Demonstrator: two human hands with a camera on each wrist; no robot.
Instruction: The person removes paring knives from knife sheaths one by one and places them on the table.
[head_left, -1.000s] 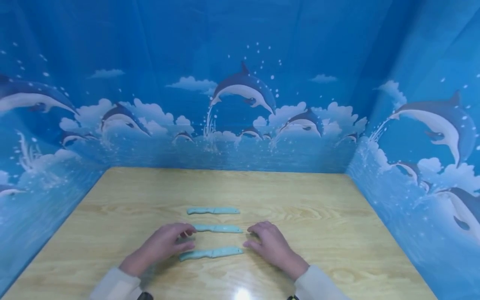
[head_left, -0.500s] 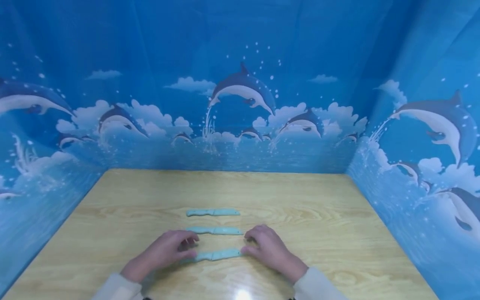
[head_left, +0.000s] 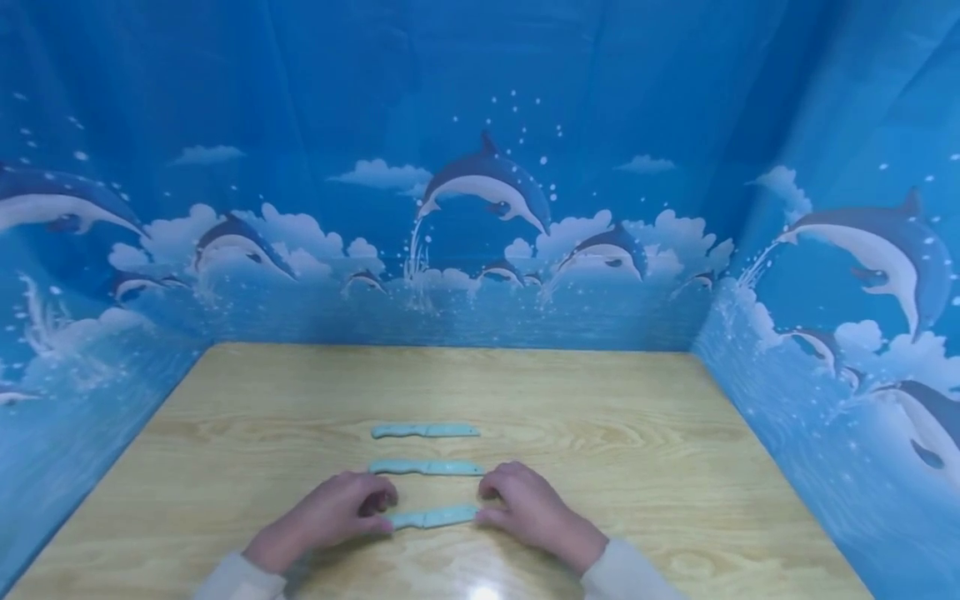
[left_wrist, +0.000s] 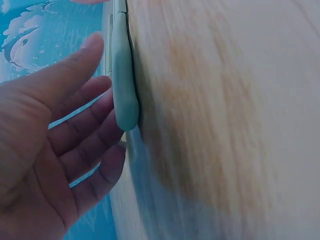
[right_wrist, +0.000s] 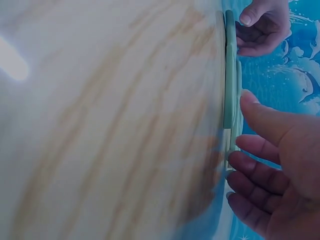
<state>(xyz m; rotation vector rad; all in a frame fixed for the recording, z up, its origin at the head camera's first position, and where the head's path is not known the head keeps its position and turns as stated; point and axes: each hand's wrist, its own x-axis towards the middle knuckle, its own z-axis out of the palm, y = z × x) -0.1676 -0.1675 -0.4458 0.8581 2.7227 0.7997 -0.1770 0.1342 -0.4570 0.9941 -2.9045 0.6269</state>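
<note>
Three pale green knives lie side by side on the wooden table: a far knife (head_left: 425,431), a middle knife (head_left: 427,467) and a near knife (head_left: 435,518). At the near knife's handle end is my left hand (head_left: 348,506), its fingers loosely bent. The left wrist view shows the rounded handle (left_wrist: 124,75) in front of those fingertips, the thumb beside it. My right hand (head_left: 525,506) is at the blade end, thumb tip right by the knife's tip. In the right wrist view its fingers (right_wrist: 257,172) are spread and relaxed, below the blade (right_wrist: 229,107).
The wooden table (head_left: 637,458) is bounded at the back and sides by a blue curtain (head_left: 337,308) printed with dolphins and clouds. A bright light reflection (head_left: 485,592) shows at the table's front.
Both hands have come nearer to the near knife, one from each end, so its handle end is now covered in the head view. The head view has tilted slightly up.
</note>
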